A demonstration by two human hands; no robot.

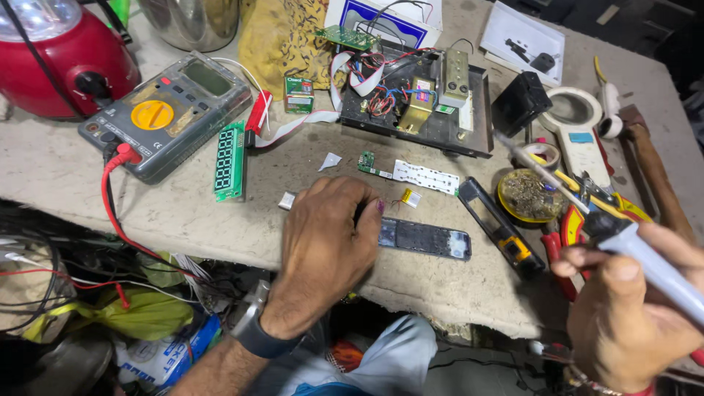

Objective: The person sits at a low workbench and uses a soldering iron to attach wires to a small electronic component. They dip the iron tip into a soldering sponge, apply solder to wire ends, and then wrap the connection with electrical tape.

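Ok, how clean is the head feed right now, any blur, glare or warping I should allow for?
Head view: even light, soft shadows; glare on the red lamp dome; wide-angle bending at the bench edge; right hand and soldering iron soft, close to the lens; left hand and dark board sharp.

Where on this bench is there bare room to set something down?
Bare bench lies left of the multimeter, and along the near edge below the display board, left of the left hand. Crowded: around the open chassis, tin and right hand.
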